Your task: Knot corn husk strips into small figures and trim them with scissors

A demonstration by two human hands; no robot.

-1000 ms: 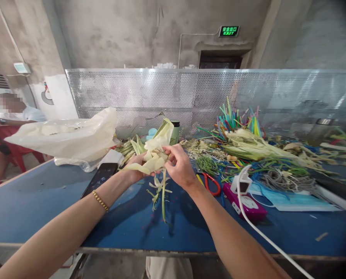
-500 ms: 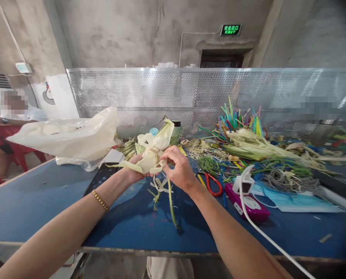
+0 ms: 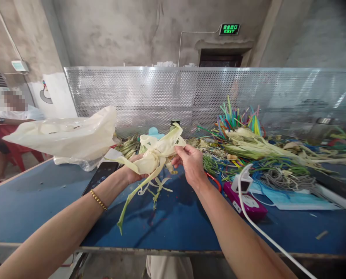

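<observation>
husk bundle (image 3: 152,157): pale, papery, matt | table (image 3: 30,201): blue, matt | screen (image 3: 190,93): perforated metal

Bright and even, brightest at the left; soft, diffuse shadows on the blue table (image 3: 30,209) beneath the pale husks (image 3: 152,157) — nothing hard-edged; mild sheen across the perforated metal screen (image 3: 208,97); green glow at the exit sign (image 3: 230,29); sharp in the middle; stretched and bowed toward the edges; darkened at the far right corner — vignetted; slightly soft over the far right clutter.

Single head-worn view, facing forward and down, close over blue table (image 3: 30,209)
</observation>
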